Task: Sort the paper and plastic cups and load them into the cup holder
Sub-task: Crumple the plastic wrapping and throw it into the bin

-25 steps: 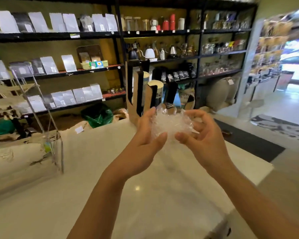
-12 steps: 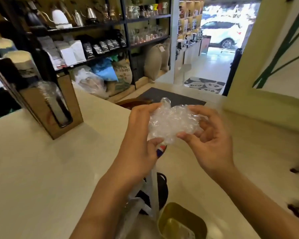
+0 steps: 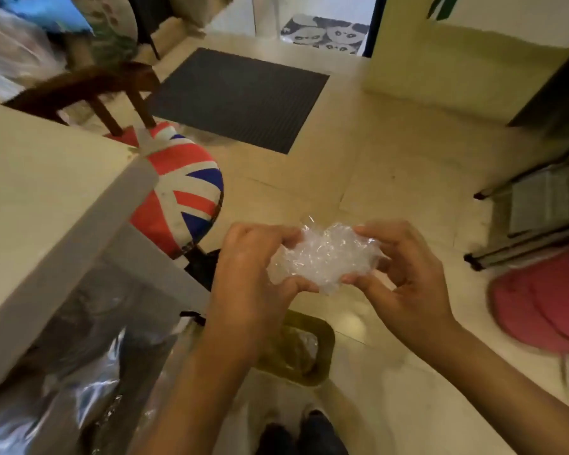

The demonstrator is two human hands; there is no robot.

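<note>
From the head camera, looking steeply down past the counter's edge, both hands meet in front of the person's body, above the floor. Between them sits a crumpled wad of clear plastic (image 3: 322, 257). The left hand (image 3: 253, 264) curls its fingers over the wad's left side, thumb tucked beneath. The right hand (image 3: 404, 274) pinches the right side between thumb and bent fingers. The wad is a lumpy ball, a little wider than tall, so its long axis runs left to right from one hand to the other; a thin corner of film sticks up at its top. It has no clear front or mouth.

Directly below the hands an olive-green bin (image 3: 312, 353) stands on the pale tiled floor (image 3: 391, 152). The white counter (image 3: 40, 198) fills the left, with a flag-patterned stool (image 3: 181, 188) beside it, and a dark mat (image 3: 240, 96) lies farther off.
</note>
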